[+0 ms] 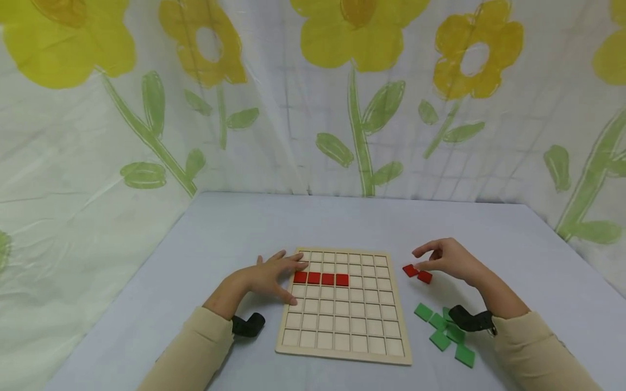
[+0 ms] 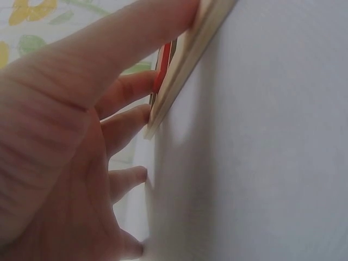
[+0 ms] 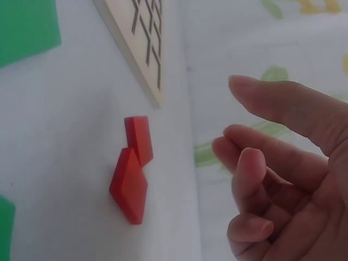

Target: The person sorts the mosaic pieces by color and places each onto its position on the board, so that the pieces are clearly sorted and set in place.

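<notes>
A square wooden grid board (image 1: 342, 326) lies on the table with several red square tiles (image 1: 327, 279) set in a row from its left side, third row from the far edge. My left hand (image 1: 274, 274) rests at the board's left edge, thumb and fingertips on the rim, fingers spread; the left wrist view shows the thumb (image 2: 136, 38) on the board's edge. Over two loose red tiles (image 3: 130, 185) to the right of the board hovers my right hand (image 1: 452, 260). Its thumb and index finger are apart, with nothing between them, and its other fingers are loosely bent.
Several green square tiles (image 1: 440, 340) lie in a loose pile right of the board, near the right wrist's black strap (image 1: 471, 319). A white curtain printed with yellow flowers (image 1: 359, 108) hangs behind the table's far edge.
</notes>
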Motion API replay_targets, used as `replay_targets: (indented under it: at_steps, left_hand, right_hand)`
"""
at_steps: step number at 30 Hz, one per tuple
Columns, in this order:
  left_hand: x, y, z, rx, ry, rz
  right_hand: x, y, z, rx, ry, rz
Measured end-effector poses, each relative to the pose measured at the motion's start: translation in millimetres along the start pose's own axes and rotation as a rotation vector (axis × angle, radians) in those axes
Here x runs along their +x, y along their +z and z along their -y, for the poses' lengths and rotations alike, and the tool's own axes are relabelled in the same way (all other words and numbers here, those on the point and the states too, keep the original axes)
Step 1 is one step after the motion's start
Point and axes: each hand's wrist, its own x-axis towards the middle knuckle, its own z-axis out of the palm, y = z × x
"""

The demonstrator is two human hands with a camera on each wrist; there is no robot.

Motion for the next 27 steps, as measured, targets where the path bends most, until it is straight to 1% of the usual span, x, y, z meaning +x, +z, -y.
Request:
replay_targets:
  at_steps: [6,13,17,27]
  left_hand:
    - [0.4,-0.3,0.1,-0.011,0.009,-0.004]
    - [-1.7,-0.7,-1.3,-0.027,0.004,0.004]
    - [-2.5,-0.9,-1.7,-0.028,0.012,0.001]
    - [-1.0,0.6,1.2,-0.030,0.015,0.001]
  right_hand:
    - [-2.2,1,-7,0.005,0.037,-0.002]
    - [-5.4,2,-15,0.014,0.086,-0.009]
    - [-5.3,1,-20,0.007,0.102,0.005]
    - [-6.8,1,-31,-0.008,0.106,0.058]
